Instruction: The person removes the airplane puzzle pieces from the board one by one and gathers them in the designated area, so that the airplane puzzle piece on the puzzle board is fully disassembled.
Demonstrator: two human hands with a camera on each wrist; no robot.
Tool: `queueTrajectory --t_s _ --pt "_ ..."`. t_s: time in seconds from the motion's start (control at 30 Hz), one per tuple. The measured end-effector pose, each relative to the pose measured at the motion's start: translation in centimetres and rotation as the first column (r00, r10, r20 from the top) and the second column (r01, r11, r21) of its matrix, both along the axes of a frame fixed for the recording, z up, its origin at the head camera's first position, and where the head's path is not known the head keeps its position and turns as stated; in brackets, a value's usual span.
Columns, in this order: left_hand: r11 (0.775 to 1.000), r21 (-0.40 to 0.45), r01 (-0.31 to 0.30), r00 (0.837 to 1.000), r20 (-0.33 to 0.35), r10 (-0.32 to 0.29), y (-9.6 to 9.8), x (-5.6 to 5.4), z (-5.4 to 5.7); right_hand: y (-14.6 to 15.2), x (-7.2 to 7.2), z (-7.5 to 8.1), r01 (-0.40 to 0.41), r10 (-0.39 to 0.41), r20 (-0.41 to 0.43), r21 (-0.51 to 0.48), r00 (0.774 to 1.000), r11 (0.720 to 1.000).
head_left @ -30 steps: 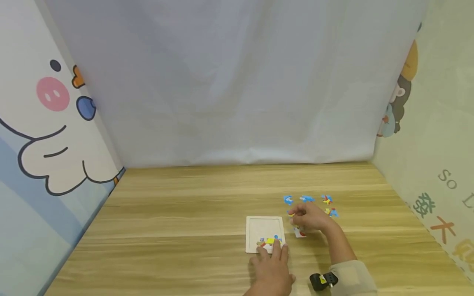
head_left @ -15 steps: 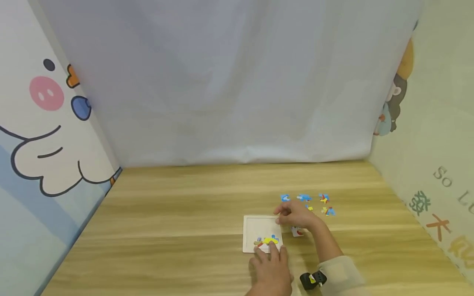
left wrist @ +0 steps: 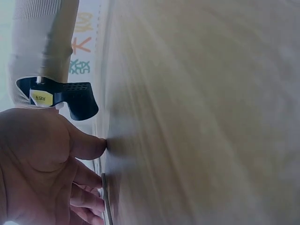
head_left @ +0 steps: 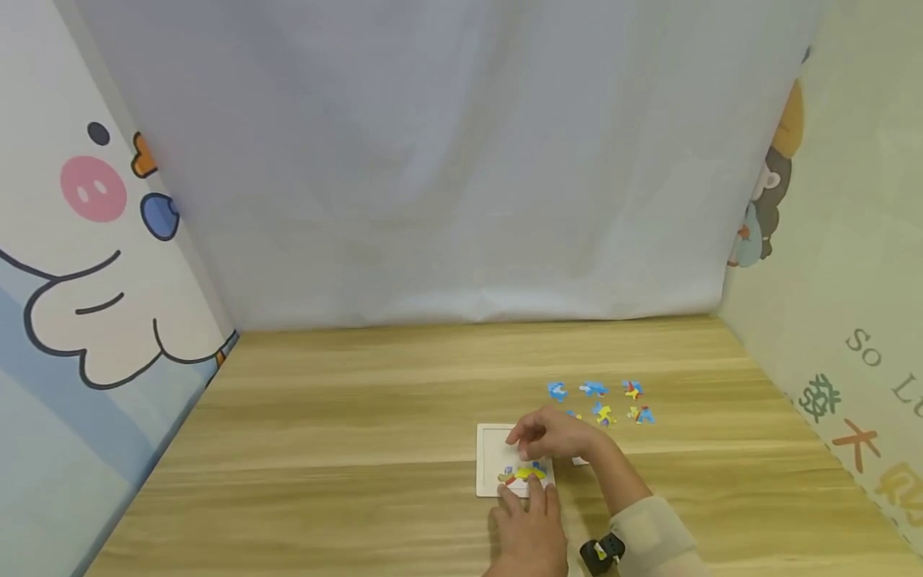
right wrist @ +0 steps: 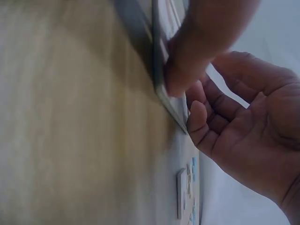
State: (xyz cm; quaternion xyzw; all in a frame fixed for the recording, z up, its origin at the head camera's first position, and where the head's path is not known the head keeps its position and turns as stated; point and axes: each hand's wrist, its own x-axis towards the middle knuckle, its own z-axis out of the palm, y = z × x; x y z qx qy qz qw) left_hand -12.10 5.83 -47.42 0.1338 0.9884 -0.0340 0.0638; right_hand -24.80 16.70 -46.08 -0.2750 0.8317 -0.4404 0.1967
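A square pale wooden puzzle tray (head_left: pixel 485 457) lies on the table, with a few coloured puzzle pieces (head_left: pixel 530 473) along its near side. The fingers of my left hand (head_left: pixel 530 529) are stretched over its near edge and rest on the pieces there. In the left wrist view its fingers (left wrist: pixel 86 199) lie over the tray's thin edge. Above the tray's right part hovers my right hand (head_left: pixel 558 434), thumb and fingers bent toward each other. Whether a small piece sits between them is hidden. The right wrist view shows the curled right hand (right wrist: pixel 253 115) beside the tray's edge.
Several loose puzzle pieces (head_left: pixel 594 389), blue, yellow and red, lie in rows right of and beyond the tray. A white-edged piece (head_left: pixel 580 461) is partly hidden under the right forearm. A grey-white curtain (head_left: pixel 461 200) closes off the table's back, with printed panels at both sides.
My right hand has moved left from the loose pieces to over the tray, uncovering pieces in the second row. My left hand has stayed on the tray's near edge.
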Motion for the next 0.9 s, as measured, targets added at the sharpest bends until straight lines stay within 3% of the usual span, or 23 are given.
queueTrajectory --t_s 0.2,0.4,0.57,0.9 --pt "1.0 -0.017 0.021 1.0 -0.015 -0.021 -0.3 0.1 0.1 -0.7 0.1 -0.3 -0.057 0.058 -0.016 0.064 0.998 0.996" --pt "0.999 -0.013 0.031 0.998 0.062 -0.03 -0.3 0.1 0.1 -1.1 0.1 -0.3 -0.097 0.095 0.02 0.1 0.995 0.99" --pt "0.999 -0.009 0.039 0.997 0.061 -0.039 -0.3 0.2 0.0 -1.2 0.1 -0.1 -0.147 0.146 0.02 0.142 0.989 0.979" --pt "0.999 -0.018 0.036 0.998 0.054 -0.035 -0.6 0.0 0.2 -1.4 0.2 -0.1 -0.175 0.172 0.037 0.111 0.984 0.978"
